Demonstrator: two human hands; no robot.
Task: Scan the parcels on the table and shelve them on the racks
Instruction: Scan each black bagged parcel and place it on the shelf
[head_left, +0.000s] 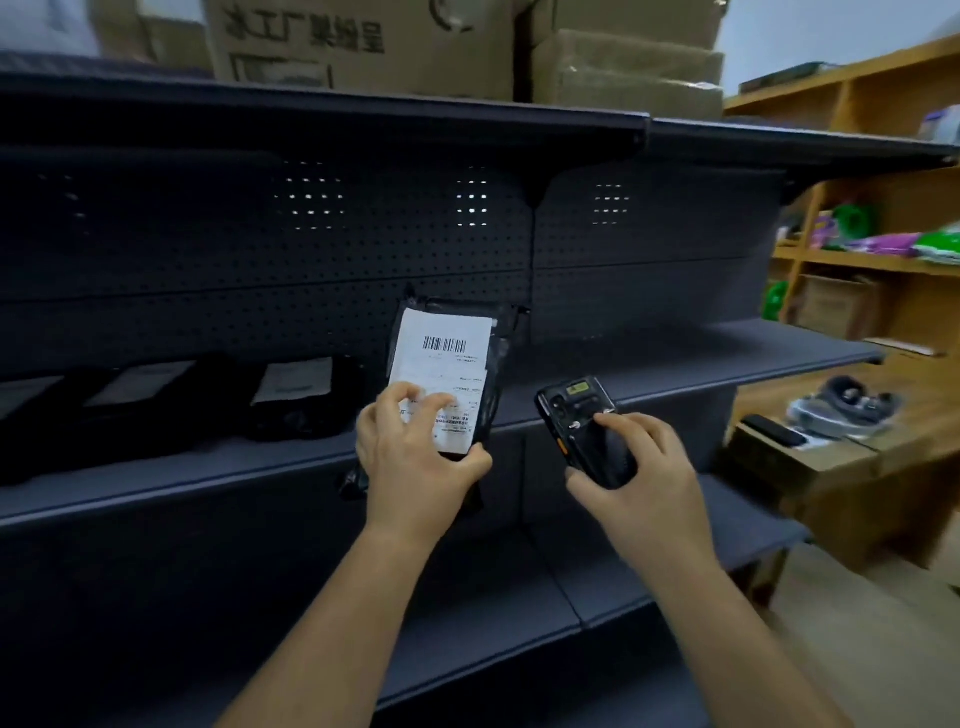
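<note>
At the front edge of the middle rack shelf (675, 358), the left hand (415, 457) is closed round the lower end of a black poly-bag parcel (457, 374), thumb under its bottom corner and fingertips spread over the white shipping label (441, 364). That parcel stands nearly upright over the shelf, barcode facing out; whether its lower end rests on the shelf is hidden by the hand. Beside it, close but apart, the right hand (634, 467) wraps a black handheld scanner (582, 431), its back turned toward the camera, with one fingertip on the upper part of the casing.

Judging by the creased film and slack edges, the parcel is probably light and soft, likely to sag or slip if pinched at a corner; gripping across its lower width, clear of the barcode, looks the safer hold.

Further left on the same shelf lie more dark bags with labels (296, 387), blurred past reading. Cardboard boxes (363, 47) sit on the top shelf. A wooden desk (841, 452) stands to the right, carrying indistinct items. Scanner screen and label text cannot be made out.
</note>
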